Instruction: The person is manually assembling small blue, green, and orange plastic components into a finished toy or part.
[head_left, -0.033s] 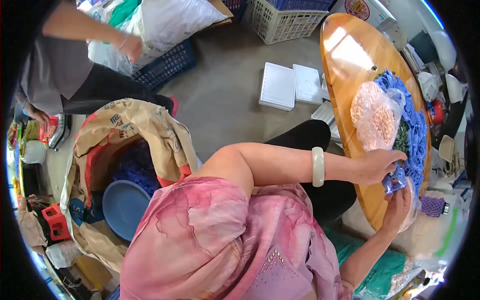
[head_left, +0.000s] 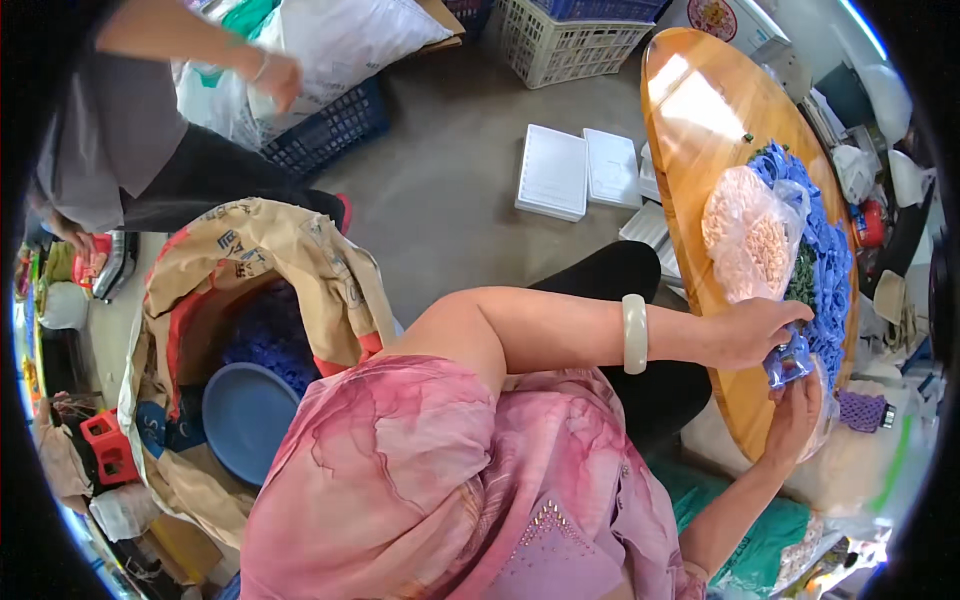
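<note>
Hands: your left hand (head_left: 750, 330) and right hand (head_left: 795, 415) pinch a small clear packet (head_left: 790, 360) at the wooden table's (head_left: 700, 110) near edge, beside blue pieces (head_left: 830, 270) and a bag of pink pieces (head_left: 750, 240).

My left hand (head_left: 752, 330) and right hand (head_left: 796, 412) hold a small blue packet (head_left: 789, 358) (shiny plastic) over the round wooden bench (head_left: 700, 130).

Left arm stretched out across the body toward the desk's near edge, pale bangle on the wrist, left hand (head_left: 752, 330) knuckles up, fingers curled down, pinching. Right arm comes up from below, elbow bent, right hand (head_left: 795, 415) just under the left, fingers curled, gripping.
</note>
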